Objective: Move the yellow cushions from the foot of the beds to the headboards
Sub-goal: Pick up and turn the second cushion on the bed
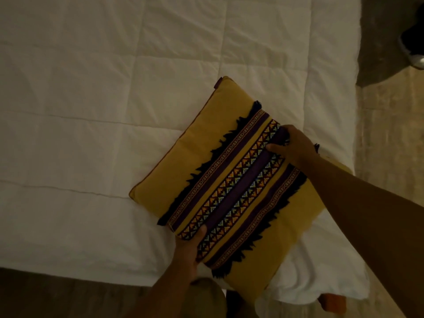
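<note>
Since the left hand (189, 247) and right hand (296, 146) only pinch opposite edges of the square yellow fabric cushion (183, 161), it may sag and slip.

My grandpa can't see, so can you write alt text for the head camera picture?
A person's left hand and right hand grip opposite edges of a yellow cushion with a fringed, patterned band. It is at the corner of a white quilted bed.

- The left hand (187, 249) and left forearm (160, 297) are bare as far as they show.
- The right hand (294, 146) and right forearm (367, 214) are bare too.
- Tan cloth (206, 299) shows just beside the left forearm; the garment cannot be told.
</note>
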`<state>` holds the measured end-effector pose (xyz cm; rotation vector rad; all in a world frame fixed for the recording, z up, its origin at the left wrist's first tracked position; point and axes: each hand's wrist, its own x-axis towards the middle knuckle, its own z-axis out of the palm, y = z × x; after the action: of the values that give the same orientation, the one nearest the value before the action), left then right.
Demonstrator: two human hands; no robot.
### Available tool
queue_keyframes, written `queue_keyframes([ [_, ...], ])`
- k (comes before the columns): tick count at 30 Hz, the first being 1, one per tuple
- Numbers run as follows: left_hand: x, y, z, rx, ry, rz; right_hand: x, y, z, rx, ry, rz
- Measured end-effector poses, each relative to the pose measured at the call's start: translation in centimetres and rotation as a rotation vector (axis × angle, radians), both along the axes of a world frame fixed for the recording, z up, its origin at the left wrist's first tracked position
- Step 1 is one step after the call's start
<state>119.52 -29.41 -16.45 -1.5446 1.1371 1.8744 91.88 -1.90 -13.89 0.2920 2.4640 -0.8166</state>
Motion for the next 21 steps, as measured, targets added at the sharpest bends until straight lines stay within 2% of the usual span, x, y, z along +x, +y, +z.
queue_keyframes([
  [4, 0.2, -1.7, 1.0, 0.065, -0.027, -0.093, 2.1, 0.0, 1.6, -0.036, 0.069, -0.069],
  [6, -0.4, -3.0, 1.5, 0.038, -0.025, -0.117, 3.6, 0.1, 2.5, -0.047, 0.112, -0.075],
  [10, -3.0, -6.4, 2.6, -0.154, -0.020, -0.039, 7.2, 0.5, 3.3, -0.030, 0.144, -0.085],
  [12, -4.7, -8.2, 3.5, -0.257, 0.014, -0.066, 9.0, 0.7, 3.4, -0.005, 0.132, -0.096],
  [17, -9.4, -12.1, 5.0, -0.448, 0.144, -0.443, 14.0, 0.7, 3.9, 0.065, 0.152, -0.189],
  [21, -13.4, -12.8, 5.4, -0.530, 0.244, -0.728, 17.7, 0.9, 3.0, 0.072, 0.077, -0.341],
])
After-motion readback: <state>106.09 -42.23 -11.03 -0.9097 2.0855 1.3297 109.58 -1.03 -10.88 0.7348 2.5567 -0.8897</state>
